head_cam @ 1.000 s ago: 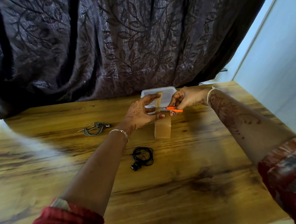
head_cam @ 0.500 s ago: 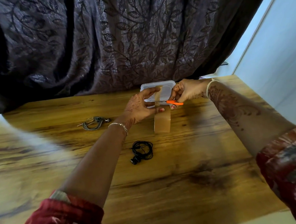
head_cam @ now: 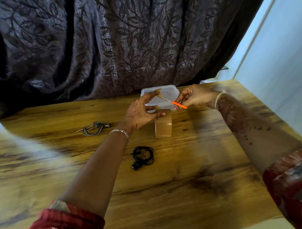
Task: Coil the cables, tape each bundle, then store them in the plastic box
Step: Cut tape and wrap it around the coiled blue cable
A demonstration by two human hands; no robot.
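I saw the left hand (head_cam: 139, 113) pinching the tape roll (head_cam: 163, 128) just before the plastic box (head_cam: 170, 91). The right hand (head_cam: 197, 96) gripped orange scissors (head_cam: 179, 105), blades seemingly against the pulled strip (head_cam: 157, 91).

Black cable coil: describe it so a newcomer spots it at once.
Start from the wooden table; near its middle, just right of the left forearm and nearer the camera than the brown tape roll, lies the black cable coil. Unlike the grey cable coil further left and back, it is black, with a dark lump at its near end.
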